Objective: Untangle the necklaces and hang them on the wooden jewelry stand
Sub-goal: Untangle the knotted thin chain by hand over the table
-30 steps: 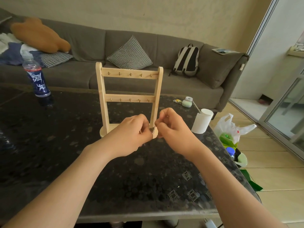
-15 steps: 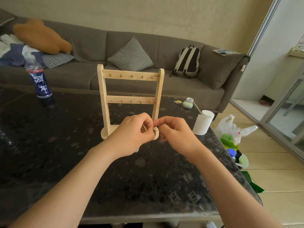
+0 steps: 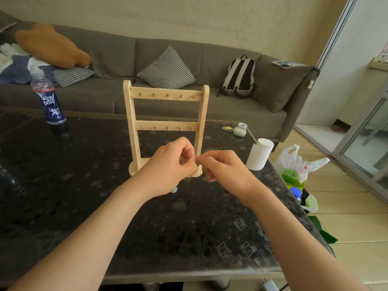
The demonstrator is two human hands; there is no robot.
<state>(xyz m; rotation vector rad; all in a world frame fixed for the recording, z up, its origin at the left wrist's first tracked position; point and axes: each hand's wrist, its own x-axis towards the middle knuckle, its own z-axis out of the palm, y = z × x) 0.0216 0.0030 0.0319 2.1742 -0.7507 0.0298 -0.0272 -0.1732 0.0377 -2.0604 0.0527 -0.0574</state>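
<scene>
Dark speckled table (image 3: 63,206), grey sofa (image 3: 117,53) behind, wooden stand (image 3: 167,95), left hand (image 3: 170,166) and right hand (image 3: 226,171) pinching necklaces (image 3: 197,163)

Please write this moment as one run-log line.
left hand: pinches necklaces | right hand: pinches necklaces | wooden jewelry stand: hooks bare

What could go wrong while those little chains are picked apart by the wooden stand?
The left hand and right hand pinch the necklaces close together, so a hard tug might tighten the knot. The hands work right in front of the wooden jewelry stand, which a bump could tip. The green pendant dangles low and might knock the table.
</scene>
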